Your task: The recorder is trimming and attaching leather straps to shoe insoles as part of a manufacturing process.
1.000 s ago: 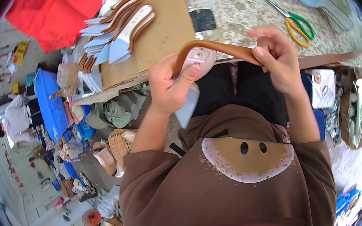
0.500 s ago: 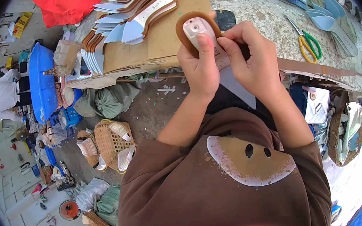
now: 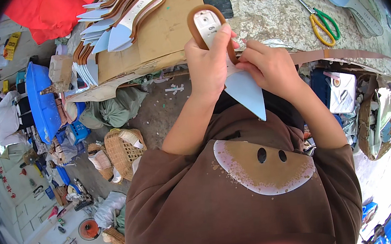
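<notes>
A shoe insole (image 3: 246, 92) with a white heel part and a pale blue pointed toe hangs between my hands, heel up and toe toward my body. Brown edging (image 3: 192, 24) runs round its heel. My left hand (image 3: 208, 70) is wrapped round the middle of it, thumb on the white face. On the other edge, near where white meets blue, the bent fingers of my right hand (image 3: 269, 69) pinch at the insole's side; the exact spot under the fingertips is hidden.
Finished-looking edged insoles (image 3: 131, 21) lie stacked on cardboard (image 3: 177, 27) at the left of the worktable. On the right are scissors (image 3: 323, 25) with green and yellow handles and unedged insoles (image 3: 351, 3). Wicker baskets (image 3: 124, 156) stand on the floor below.
The insole has turned so its blue toe shows more fully. My left thumb has slid from the heel toward the middle, and my right hand has moved down along the edge.
</notes>
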`<action>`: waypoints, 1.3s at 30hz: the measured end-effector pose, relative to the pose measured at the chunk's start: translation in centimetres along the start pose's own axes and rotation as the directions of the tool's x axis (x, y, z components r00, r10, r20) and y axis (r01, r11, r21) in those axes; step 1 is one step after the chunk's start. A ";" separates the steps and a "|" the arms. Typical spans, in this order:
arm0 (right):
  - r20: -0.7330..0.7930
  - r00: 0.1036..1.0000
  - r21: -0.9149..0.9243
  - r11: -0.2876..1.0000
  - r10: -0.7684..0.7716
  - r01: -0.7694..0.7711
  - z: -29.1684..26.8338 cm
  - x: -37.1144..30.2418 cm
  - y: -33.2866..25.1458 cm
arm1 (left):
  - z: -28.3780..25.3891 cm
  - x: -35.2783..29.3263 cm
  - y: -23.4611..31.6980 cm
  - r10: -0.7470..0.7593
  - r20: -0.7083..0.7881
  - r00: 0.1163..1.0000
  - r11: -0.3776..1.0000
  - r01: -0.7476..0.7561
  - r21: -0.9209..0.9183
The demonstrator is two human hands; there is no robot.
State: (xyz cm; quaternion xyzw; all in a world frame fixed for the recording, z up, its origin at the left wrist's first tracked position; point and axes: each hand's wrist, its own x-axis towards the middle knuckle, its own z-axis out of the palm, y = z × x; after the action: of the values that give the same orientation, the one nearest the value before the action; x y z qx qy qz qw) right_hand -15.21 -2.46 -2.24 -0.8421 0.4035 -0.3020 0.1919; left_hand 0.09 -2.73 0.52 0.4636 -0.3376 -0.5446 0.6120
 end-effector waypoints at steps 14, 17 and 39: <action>0.340 0.881 0.831 0.334 0.328 -0.444 -3.6 -1.8 1.4 | -3.8 -0.6 0.7 0.426 0.732 0.532 0.553 -0.793 0.256; 0.159 0.912 0.854 0.412 0.377 -0.319 -3.0 -3.0 -1.6 | -3.3 -2.3 3.2 0.507 0.717 0.478 0.358 -0.874 0.330; 0.046 0.962 0.288 0.918 0.270 -0.272 -0.8 -4.1 4.0 | -3.9 2.3 -1.9 -0.198 0.781 0.592 0.978 0.067 0.197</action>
State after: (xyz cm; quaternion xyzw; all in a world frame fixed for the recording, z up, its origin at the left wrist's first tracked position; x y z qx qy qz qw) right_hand -20.07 -1.66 -5.39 -0.7414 0.4665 -0.3264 0.3551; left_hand 3.45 -4.19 -2.77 0.2399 -0.5784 -0.7115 0.3189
